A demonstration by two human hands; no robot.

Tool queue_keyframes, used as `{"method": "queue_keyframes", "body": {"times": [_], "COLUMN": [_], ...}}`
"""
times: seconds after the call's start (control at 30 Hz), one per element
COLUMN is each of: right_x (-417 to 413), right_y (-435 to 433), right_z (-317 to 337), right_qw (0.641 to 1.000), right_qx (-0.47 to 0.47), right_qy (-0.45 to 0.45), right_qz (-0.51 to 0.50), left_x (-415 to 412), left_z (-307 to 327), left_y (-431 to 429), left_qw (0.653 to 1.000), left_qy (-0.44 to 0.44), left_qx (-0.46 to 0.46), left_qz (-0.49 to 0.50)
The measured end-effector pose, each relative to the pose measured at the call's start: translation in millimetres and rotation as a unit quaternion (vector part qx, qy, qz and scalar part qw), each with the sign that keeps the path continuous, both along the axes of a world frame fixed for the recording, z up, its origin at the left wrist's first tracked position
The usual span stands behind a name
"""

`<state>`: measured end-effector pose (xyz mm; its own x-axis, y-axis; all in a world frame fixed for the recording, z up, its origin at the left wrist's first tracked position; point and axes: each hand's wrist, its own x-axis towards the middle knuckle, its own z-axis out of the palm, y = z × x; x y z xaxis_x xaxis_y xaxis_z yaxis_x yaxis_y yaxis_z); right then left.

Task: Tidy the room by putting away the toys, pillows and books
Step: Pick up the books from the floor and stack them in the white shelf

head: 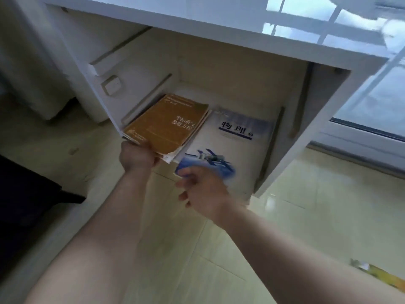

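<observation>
An orange-brown book (pixel 166 126) lies on top of a small pile on the left of the shelf inside a white open cabinet (pixel 324 102). My left hand (pixel 137 156) grips the near corner of that pile. Beside it on the right lies a white and blue physics book (pixel 236 145) with a spacecraft picture. My right hand (pixel 202 191) is at that book's near edge with its fingers curled, blurred; whether it holds the book I cannot tell.
The cabinet's glossy white top (pixel 241 16) reflects a window. Pale floor tiles (pixel 317 205) spread below. A yellow item (pixel 381 275) lies on the floor at the lower right. Something dark (pixel 26 194) stands at the left edge.
</observation>
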<state>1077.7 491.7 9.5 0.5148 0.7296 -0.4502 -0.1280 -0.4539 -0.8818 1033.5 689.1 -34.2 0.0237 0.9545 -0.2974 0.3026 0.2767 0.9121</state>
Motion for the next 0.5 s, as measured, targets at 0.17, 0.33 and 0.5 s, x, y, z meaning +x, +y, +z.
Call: {"method": "queue_keyframes", "body": {"times": [0.17,0.33,0.5], "right_x": [-10.0,24.7,56.0], "right_y": [-94.3,-227.4,-365.9], "right_z": [-10.0,-25.6,-36.3], "right_qw": [0.999,0.991,0.95], "right_qx": [-0.005,-0.051,-0.111], "right_qy": [-0.038,-0.084,-0.118], "right_qz": [0.031,-0.088,-0.265], "left_x": [-20.9,10.9,65.9], "left_z": [2.5,-26.2,-12.4], "left_y": [-125.8,-318.6,-409.5], "left_qw": [0.972,0.909,0.681], "left_qy": [0.16,0.118,0.24], "left_qx": [0.172,0.068,0.064], "left_qz": [-0.013,-0.395,-0.689]}}
